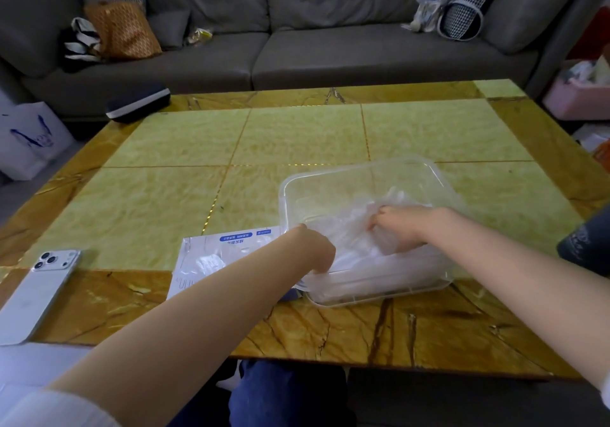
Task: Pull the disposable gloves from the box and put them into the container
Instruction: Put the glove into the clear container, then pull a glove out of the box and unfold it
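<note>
Gloves (359, 261) heaped inside the clear container (286, 195) on the counter (297, 136). Our right grip (399, 228) curls into the heap, clutching film. Our left grip (313, 251) dips in at the near-left corner; fingers hidden, hold unclear. Box (211, 255) lies just left.

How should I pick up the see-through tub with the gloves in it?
Take the tub by its rim lip, pinching the far side and the near side at once, coming down from above. Its walls look smooth and wide, so the lip gives the best hold, and the glove box sits close at its left.
</note>
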### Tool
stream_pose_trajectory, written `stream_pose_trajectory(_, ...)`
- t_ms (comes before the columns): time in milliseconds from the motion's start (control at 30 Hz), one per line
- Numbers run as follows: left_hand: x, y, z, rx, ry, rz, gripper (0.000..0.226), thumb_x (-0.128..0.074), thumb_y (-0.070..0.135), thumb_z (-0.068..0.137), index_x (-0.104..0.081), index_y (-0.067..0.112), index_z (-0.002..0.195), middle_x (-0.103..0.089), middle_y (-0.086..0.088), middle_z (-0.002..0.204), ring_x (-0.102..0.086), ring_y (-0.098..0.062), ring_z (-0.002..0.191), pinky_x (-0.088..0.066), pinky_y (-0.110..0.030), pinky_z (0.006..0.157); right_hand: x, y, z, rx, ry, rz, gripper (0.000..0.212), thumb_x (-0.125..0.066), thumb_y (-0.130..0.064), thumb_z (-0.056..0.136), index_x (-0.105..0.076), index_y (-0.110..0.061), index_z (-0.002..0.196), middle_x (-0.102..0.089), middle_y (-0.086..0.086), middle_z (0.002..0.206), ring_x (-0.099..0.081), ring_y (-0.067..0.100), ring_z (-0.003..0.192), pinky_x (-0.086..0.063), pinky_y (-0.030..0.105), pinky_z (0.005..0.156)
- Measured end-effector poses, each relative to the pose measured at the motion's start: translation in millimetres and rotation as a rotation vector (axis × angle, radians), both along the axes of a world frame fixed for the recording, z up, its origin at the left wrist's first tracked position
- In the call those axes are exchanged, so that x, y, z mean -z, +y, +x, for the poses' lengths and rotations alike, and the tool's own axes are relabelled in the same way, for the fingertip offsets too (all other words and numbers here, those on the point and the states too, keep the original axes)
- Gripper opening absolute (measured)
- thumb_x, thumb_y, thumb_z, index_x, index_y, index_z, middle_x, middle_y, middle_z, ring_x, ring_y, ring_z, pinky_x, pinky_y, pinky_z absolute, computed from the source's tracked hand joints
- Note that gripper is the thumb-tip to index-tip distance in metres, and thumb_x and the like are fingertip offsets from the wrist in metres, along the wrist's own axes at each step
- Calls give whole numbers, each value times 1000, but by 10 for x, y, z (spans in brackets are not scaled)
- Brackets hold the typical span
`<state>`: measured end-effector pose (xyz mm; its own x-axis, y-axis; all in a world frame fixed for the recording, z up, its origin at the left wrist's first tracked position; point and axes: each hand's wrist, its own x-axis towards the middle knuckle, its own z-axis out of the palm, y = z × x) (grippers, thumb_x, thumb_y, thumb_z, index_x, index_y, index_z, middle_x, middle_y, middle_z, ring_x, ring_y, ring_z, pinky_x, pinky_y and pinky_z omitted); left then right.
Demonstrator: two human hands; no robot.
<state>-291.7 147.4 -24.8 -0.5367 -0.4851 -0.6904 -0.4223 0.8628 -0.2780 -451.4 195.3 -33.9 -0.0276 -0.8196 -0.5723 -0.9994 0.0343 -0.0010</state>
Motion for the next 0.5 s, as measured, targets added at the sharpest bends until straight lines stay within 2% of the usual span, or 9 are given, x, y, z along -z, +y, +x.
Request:
stream_pose_trajectory(100, 55, 4, 11, -77, -12, 7, 43, -25, 8, 100, -34, 1, 141, -42, -16, 142, -37, -34, 132, -24, -42, 111, 24, 1, -44, -4, 26, 28, 72, -60, -8, 85, -26, -27, 146, -26, 0, 147, -45, 24, 126, -43, 32, 97)
stream_pose_trajectory(200, 26, 27, 13, -154, -19, 50, 46, -23, 10, 100, -28, 2, 146, -35, -17, 147, -29, -36, 138, -29, -42, 108, 47, -3, -48, -1, 28, 49, 73, -58, -7, 86, -24, -27, 147, -26, 1, 148, -41, 24, 130, -40, 35, 102)
stream_pose_trajectory(267, -50, 34, 22, -175, 8, 74, 42, -27, 9, 99, -39, 0, 138, -47, -16, 136, -40, -34, 130, -32, -40, 107, 2, 0, -38, 44, -12, 58, 68, -57, -7, 87, -28, -24, 146, -31, 3, 148, -42, 24, 129, -40, 35, 102)
stream_pose_trajectory(333, -130, 47, 30, -116, 48, 87, 24, -38, 9, 95, -59, 1, 104, -57, -9, 97, -52, -27, 102, -37, -36, 99, -118, 25, 2, 104, -48, 54, 60, -58, -11, 90, -34, -22, 144, -38, 4, 146, -45, 24, 127, -41, 33, 101)
stream_pose_trajectory(367, -174, 51, 36, -75, 85, 73, 19, -42, 12, 95, -59, 5, 88, -53, -4, 84, -51, -24, 93, -38, -35, 97, -205, 44, 37, 110, -48, 36, 54, -57, -15, 92, -38, -20, 142, -40, 4, 145, -46, 23, 127, -41, 31, 100)
stream_pose_trajectory(400, -221, 49, 47, -40, 136, 54, 21, -43, 18, 96, -59, 8, 86, -54, -2, 83, -51, -23, 92, -36, -35, 98, -290, 59, 76, 103, -37, -9, 47, -55, -19, 94, -42, -19, 139, -44, 2, 142, -46, 22, 126, -40, 31, 99)
stream_pose_trajectory(500, -368, 36, 152, -7, 377, -20, 30, -38, 29, 100, -60, 16, 116, -62, -2, 109, -54, -22, 107, -24, -40, 109, -528, 100, 261, 44, 30, -262, 31, -48, -24, 98, -53, -22, 129, -56, -1, 131, -52, 21, 119, -40, 30, 87)
